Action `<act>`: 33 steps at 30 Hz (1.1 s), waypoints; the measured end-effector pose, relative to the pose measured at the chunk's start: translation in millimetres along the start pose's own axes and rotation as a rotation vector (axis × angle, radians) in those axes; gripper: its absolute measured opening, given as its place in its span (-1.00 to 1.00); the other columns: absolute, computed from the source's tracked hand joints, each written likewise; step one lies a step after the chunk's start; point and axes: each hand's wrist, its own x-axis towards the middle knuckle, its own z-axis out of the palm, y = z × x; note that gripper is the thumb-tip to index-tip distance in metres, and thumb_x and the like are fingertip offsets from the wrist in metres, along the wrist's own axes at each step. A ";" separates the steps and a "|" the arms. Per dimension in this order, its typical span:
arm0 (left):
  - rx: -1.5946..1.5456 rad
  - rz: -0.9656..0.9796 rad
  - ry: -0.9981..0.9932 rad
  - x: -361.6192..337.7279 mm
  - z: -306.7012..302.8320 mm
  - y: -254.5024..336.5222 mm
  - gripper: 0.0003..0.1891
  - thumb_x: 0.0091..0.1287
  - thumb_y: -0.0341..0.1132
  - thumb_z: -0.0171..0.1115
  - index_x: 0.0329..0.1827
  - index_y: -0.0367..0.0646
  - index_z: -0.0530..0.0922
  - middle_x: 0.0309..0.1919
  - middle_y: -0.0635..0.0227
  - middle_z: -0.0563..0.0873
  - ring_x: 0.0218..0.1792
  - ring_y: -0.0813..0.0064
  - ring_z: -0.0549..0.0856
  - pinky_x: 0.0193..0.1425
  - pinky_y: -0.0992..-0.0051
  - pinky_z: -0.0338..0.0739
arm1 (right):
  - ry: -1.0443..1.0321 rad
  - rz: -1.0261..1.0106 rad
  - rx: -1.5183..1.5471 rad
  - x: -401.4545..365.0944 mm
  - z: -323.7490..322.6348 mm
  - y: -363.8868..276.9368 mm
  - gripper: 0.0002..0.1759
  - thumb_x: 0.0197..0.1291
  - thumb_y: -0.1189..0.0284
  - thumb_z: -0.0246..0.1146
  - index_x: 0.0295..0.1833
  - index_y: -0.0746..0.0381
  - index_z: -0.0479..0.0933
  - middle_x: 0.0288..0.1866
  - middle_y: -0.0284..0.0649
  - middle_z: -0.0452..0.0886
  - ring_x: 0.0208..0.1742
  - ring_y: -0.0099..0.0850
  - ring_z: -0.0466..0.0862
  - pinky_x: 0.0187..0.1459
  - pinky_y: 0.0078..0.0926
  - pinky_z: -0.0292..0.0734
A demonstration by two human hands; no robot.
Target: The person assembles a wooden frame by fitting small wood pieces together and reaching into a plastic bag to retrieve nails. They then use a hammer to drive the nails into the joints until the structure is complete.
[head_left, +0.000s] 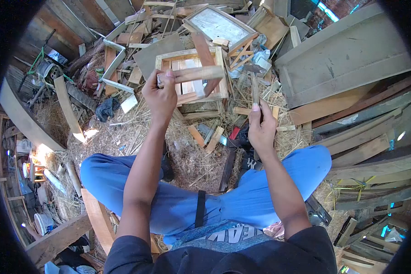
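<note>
Left hand: my left hand [160, 95] is closed around one end of a pale wooden bar [192, 74], thumb along its top, holding it up in front of me and roughly level.
Brown board: a reddish-brown board [202, 49] slants across the far end of that bar; I cannot tell whether the two are fastened together.
Right hand: my right hand [263, 125] is wrapped around the lower part of a hammer [255, 90], thumb up along the handle, with the dark head pointing away from me, to the right of the bar and apart from it.
Wooden frame: a boxy wooden frame [220, 59] sits on the ground beyond my left hand, partly hidden behind the bar and the board.
Ground: straw and shavings cover the floor [187, 160], with short wood offcuts [213, 139] and a small red piece [234, 133] between my knees and the frame.
Legs: I sit with knees spread in blue trousers [178, 203].
Farther off: a framed panel [219, 26] lies behind the frame, and a large grey panel [347, 57] leans over stacked boards on my right.
Left side: a dark cloth [107, 109] lies near white strips [113, 65].
</note>
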 end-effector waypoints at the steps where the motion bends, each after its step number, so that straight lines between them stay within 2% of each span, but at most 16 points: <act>1: -0.105 -0.083 0.047 0.2 2.4 -8.5 -0.74 0.52 -0.28 0.23 -0.35 -0.24 0.56 -0.56 0.50 0.54 -0.46 0.76 0.41 -0.42 0.58 0.27 | 0.004 -0.003 0.007 -0.2 0.7 0.1 -0.63 0.56 0.29 0.19 0.29 0.32 0.54 -0.48 -0.15 0.62 -0.52 -0.46 0.56 -0.39 -0.40 0.48; 2: -0.210 -0.167 0.093 -1.2 4.3 -16.4 -0.70 0.57 -0.28 0.15 -0.37 -0.23 0.54 -0.54 0.55 0.53 -0.47 0.76 0.39 -0.45 0.58 0.25 | 0.008 -0.005 0.013 -1.2 1.2 0.0 -0.65 0.56 0.31 0.18 0.25 0.33 0.55 -0.50 -0.15 0.60 -0.53 -0.47 0.56 -0.40 -0.39 0.48; 5: -0.320 -0.311 0.080 -8.7 6.1 -49.4 -0.68 0.60 -0.27 0.14 -0.39 -0.20 0.53 -0.54 0.58 0.49 -0.48 0.79 0.36 -0.45 0.60 0.21 | -0.002 -0.014 0.008 -1.0 0.3 -2.5 -0.66 0.55 0.34 0.18 0.24 0.35 0.55 -0.52 -0.16 0.58 -0.54 -0.50 0.54 -0.42 -0.41 0.46; 8: -0.450 -0.369 0.117 -8.6 6.0 -53.1 -0.67 0.59 -0.25 0.17 -0.40 -0.19 0.52 -0.53 0.59 0.48 -0.48 0.80 0.36 -0.45 0.63 0.20 | 0.006 -0.030 0.016 -1.3 2.2 1.5 -0.67 0.55 0.36 0.19 0.24 0.36 0.55 -0.54 -0.20 0.55 -0.54 -0.54 0.50 -0.44 -0.42 0.43; 12: -0.472 -0.380 -0.021 -3.0 -2.3 -57.5 -0.68 0.59 -0.23 0.19 -0.37 -0.20 0.55 -0.51 0.59 0.50 -0.47 0.80 0.38 -0.42 0.63 0.22 | -0.010 0.033 0.042 -0.4 3.6 -2.6 -0.68 0.54 0.37 0.19 0.24 0.36 0.55 -0.53 -0.26 0.54 -0.52 -0.58 0.45 -0.44 -0.45 0.40; 14: -0.349 -0.326 -0.099 -4.0 -2.9 -58.5 -0.70 0.59 -0.24 0.18 -0.34 -0.22 0.58 -0.50 0.59 0.51 -0.46 0.79 0.38 -0.40 0.61 0.24 | -0.013 0.091 0.124 0.7 5.7 -4.5 -0.71 0.53 0.37 0.22 0.15 0.38 0.58 -0.52 -0.31 0.52 -0.48 -0.61 0.42 -0.43 -0.49 0.37; 18: -0.351 -0.308 -0.089 -8.7 -4.2 -47.9 -0.74 0.57 -0.28 0.20 -0.32 -0.23 0.59 -0.50 0.59 0.53 -0.44 0.77 0.41 -0.36 0.60 0.29 | -0.025 0.156 0.142 9.8 11.8 7.2 -0.73 0.51 0.34 0.26 0.02 0.38 0.60 -0.52 -0.34 0.50 -0.45 -0.64 0.40 -0.41 -0.52 0.35; 21: -0.295 -0.211 -0.193 -11.0 -5.5 -35.6 -0.76 0.54 -0.33 0.20 -0.33 -0.26 0.57 -0.47 0.54 0.55 -0.41 0.73 0.46 -0.32 0.60 0.34 | -0.027 0.190 0.114 22.3 15.6 15.5 -0.73 0.49 0.31 0.31 -0.07 0.35 0.61 -0.53 -0.39 0.46 -0.42 -0.67 0.40 -0.38 -0.52 0.34; 23: -0.244 0.000 -0.259 -14.2 -1.2 -23.8 -0.76 0.55 -0.35 0.18 -0.32 -0.28 0.56 -0.43 0.47 0.58 -0.38 0.71 0.51 -0.31 0.60 0.36 | -0.008 0.219 0.223 30.9 17.1 9.6 -0.73 0.45 0.28 0.36 -0.10 0.31 0.61 -0.54 -0.43 0.45 -0.52 -0.67 0.43 -0.48 -0.53 0.34; 24: -0.289 -0.007 -0.290 -17.6 0.5 -11.9 -0.80 0.44 -0.36 0.27 -0.34 -0.28 0.55 -0.41 0.38 0.59 -0.38 0.57 0.55 -0.27 0.49 0.41 | 0.003 0.220 0.225 34.5 15.0 -1.7 -0.73 0.45 0.28 0.36 -0.10 0.31 0.61 -0.54 -0.43 0.45 -0.52 -0.67 0.43 -0.48 -0.53 0.34; 25: -0.293 -0.003 -0.299 -17.3 3.5 -9.9 -0.80 0.44 -0.36 0.27 -0.34 -0.28 0.55 -0.41 0.38 0.59 -0.38 0.57 0.55 -0.27 0.49 0.41 | -0.019 0.286 0.333 38.5 11.2 -18.7 -0.72 0.43 0.27 0.38 -0.11 0.30 0.60 -0.54 -0.44 0.46 -0.59 -0.66 0.43 -0.56 -0.54 0.33; 27: -0.097 0.526 -0.348 -15.7 8.3 -6.3 -0.81 0.25 -0.36 0.39 -0.39 -0.25 0.55 -0.43 0.32 0.57 -0.38 0.39 0.58 -0.18 0.36 0.42 | -0.035 0.347 0.444 45.4 10.3 -31.8 -0.71 0.41 0.26 0.40 -0.13 0.29 0.59 -0.55 -0.44 0.47 -0.66 -0.65 0.43 -0.63 -0.54 0.31; 28: -0.013 0.585 -0.395 -19.9 7.6 -2.8 -0.76 0.05 -0.33 0.48 -0.43 -0.21 0.54 -0.46 0.31 0.51 -0.35 0.27 0.55 -0.13 0.28 0.38 | -0.031 0.330 0.461 49.0 11.4 -33.7 -0.71 0.39 0.27 0.42 -0.12 0.29 0.59 -0.56 -0.44 0.47 -0.71 -0.64 0.41 -0.69 -0.54 0.29; 29: -0.014 0.589 -0.396 -23.6 8.0 1.0 -0.76 0.05 -0.33 0.48 -0.43 -0.21 0.54 -0.46 0.31 0.51 -0.35 0.27 0.55 -0.13 0.28 0.38 | -0.029 0.312 0.478 52.2 12.7 -35.5 -0.71 0.37 0.28 0.44 -0.12 0.28 0.58 -0.57 -0.44 0.48 -0.76 -0.63 0.39 -0.74 -0.54 0.27; 32: 0.129 0.777 -0.477 -30.4 6.9 13.8 -0.71 -0.05 -0.24 0.55 -0.44 -0.11 0.56 -0.47 0.36 0.43 -0.35 0.27 0.50 -0.11 0.20 0.29 | -0.066 0.279 0.410 58.7 16.4 -40.5 -0.71 0.35 0.33 0.46 -0.05 0.28 0.56 -0.58 -0.45 0.48 -0.73 -0.64 0.41 -0.71 -0.54 0.30; 33: 0.132 0.779 -0.478 -31.0 6.6 14.9 -0.71 -0.05 -0.24 0.55 -0.44 -0.11 0.56 -0.47 0.36 0.43 -0.35 0.27 0.50 -0.11 0.20 0.29 | -0.066 0.278 0.414 61.0 17.7 -37.7 -0.71 0.35 0.33 0.46 -0.05 0.28 0.56 -0.58 -0.45 0.48 -0.73 -0.64 0.41 -0.71 -0.54 0.30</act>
